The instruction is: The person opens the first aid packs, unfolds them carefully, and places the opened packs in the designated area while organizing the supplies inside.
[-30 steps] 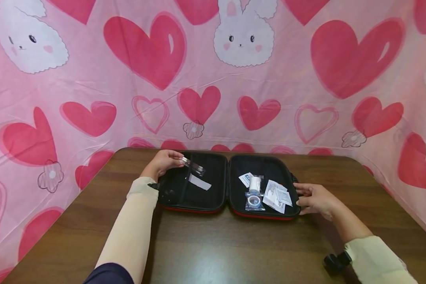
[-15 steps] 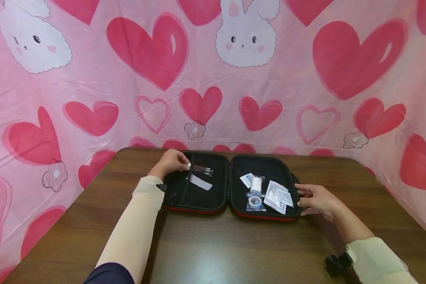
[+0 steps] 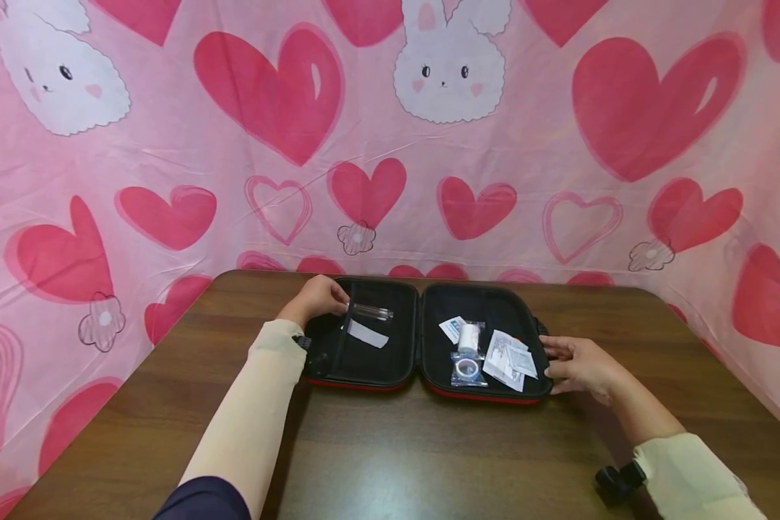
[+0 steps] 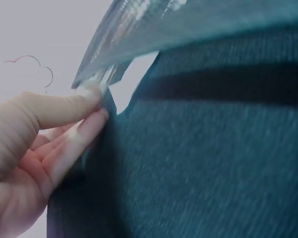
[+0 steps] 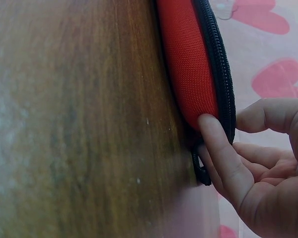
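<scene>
An open black-lined zip case (image 3: 390, 365) with a red shell lies flat on the table. My left hand (image 3: 318, 297) pinches the end of a clear packet of thin sticks (image 3: 372, 312) at the mesh pocket in the case's left half. In the left wrist view, thumb and fingertips (image 4: 89, 99) meet at the packet's end by the pocket's edge band; most of the packet lies under the mesh. A white strip (image 3: 367, 334) sits just below it. My right hand (image 3: 578, 367) grips the case's right edge, its fingers on the red shell (image 5: 191, 64) and zipper.
The right half holds a wrapped white roll (image 3: 469, 338), a tape ring in a clear packet (image 3: 466, 370), a small white packet (image 3: 451, 328) and larger paper packets (image 3: 502, 359). A wooden table (image 3: 442, 455) extends around; a pink heart-print cloth (image 3: 377, 144) hangs behind.
My left hand has moved right and slightly down, sliding the clear packet from above the left half into the mesh pocket. The right hand keeps its grip on the case edge.
</scene>
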`<state>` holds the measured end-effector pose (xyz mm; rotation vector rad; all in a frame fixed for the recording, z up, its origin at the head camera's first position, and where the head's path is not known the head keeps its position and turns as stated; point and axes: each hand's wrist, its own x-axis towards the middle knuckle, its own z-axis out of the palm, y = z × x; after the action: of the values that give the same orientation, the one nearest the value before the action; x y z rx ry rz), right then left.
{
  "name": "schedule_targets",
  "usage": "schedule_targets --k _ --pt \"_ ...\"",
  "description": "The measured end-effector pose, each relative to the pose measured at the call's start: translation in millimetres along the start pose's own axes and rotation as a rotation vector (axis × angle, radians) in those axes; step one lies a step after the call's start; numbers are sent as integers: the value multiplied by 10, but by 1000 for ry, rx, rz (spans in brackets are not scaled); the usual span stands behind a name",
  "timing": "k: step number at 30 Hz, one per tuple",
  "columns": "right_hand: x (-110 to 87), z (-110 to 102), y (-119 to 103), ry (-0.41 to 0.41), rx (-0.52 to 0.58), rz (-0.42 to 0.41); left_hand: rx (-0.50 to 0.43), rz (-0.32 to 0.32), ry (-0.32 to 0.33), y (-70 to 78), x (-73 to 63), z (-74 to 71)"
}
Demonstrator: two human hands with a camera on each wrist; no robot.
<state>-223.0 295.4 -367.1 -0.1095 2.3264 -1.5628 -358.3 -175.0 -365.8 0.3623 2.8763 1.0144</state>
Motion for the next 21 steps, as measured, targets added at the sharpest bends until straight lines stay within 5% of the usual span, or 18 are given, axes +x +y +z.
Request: schedule_targets --k 21 --pt "5 7 13 8 3 -11 -154 33 -80 -27 -25 14"
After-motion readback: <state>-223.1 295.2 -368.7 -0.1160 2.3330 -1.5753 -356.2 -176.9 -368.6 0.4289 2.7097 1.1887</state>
